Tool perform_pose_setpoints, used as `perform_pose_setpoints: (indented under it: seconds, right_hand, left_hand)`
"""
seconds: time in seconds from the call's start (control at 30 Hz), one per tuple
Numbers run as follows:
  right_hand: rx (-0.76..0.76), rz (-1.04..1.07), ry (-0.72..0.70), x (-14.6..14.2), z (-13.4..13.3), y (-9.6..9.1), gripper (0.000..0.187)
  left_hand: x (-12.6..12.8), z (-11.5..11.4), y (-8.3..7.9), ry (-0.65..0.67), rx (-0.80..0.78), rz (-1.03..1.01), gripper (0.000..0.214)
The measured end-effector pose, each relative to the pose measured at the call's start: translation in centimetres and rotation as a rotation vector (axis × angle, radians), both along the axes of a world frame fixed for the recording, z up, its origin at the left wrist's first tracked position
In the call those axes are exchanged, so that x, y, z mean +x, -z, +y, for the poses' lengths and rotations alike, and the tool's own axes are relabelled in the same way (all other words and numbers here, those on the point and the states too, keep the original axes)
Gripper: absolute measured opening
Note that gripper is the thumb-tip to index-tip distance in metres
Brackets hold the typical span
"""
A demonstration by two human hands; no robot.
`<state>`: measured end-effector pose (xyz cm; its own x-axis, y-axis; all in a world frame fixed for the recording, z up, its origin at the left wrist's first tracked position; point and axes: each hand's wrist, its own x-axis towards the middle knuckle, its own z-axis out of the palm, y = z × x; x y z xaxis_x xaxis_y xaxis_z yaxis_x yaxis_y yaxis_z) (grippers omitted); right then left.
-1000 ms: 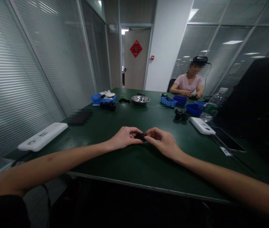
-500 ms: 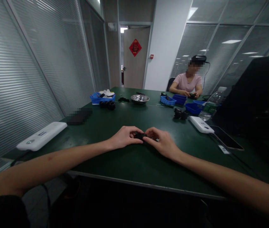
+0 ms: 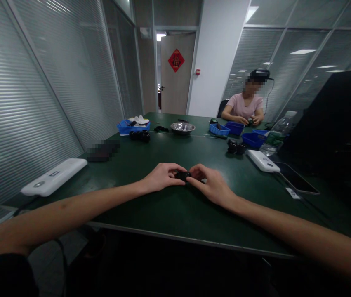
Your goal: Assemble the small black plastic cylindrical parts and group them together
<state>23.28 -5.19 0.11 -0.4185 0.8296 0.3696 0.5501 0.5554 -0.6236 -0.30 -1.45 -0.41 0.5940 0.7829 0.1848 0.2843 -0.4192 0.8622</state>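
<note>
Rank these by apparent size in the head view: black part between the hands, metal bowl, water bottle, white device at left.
1. White device
2. Water bottle
3. Metal bowl
4. Black part, partly covered

Head cam, single wide view, looks fwd & down along the bench [image 3: 159,214] from just behind its near edge; L hand [image 3: 162,177] & R hand [image 3: 214,185] close, mid-frame; door [image 3: 178,88] top ctr, bkgd.

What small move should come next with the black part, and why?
Perhaps ease the right hand back slightly for a clearer look: it partly hides one end of the black part, and the left hand appears to grip the other.
</note>
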Motion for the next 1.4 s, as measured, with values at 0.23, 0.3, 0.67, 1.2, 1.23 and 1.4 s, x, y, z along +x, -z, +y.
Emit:
perform_pose_setpoints:
  seconds: [0.23,0.3,0.67,1.2,1.23,1.4]
  right_hand:
    - [0.068,0.016,-0.04,0.21,-0.07,0.07,0.029]
    - [0.046,0.01,0.006,0.1,-0.12,0.02,0.024]
    - [0.08,-0.06,0.018,0.17,-0.1,-0.16,0.029]
    - [0.034,-0.061,0.053,0.26,-0.39,-0.56,0.025]
    - [0.013,-0.056,0.06,0.23,-0.37,-0.52,0.025]
    - [0.003,-0.052,0.019,0.26,-0.12,-0.17,0.021]
  left_hand:
    - [-0.2,0.2,0.05,-0.003,0.017,0.014,0.046]
    - [-0.15,0.03,-0.15,-0.005,0.012,0.023,0.047]
    - [-0.1,0.12,0.1,0.005,-0.011,-0.007,0.046]
    - [-0.07,0.14,0.18,0.0,-0.036,-0.012,0.048]
    - [-0.09,0.12,0.14,-0.002,-0.032,-0.003,0.048]
    - [-0.08,0.02,-0.07,0.008,-0.036,-0.021,0.05]
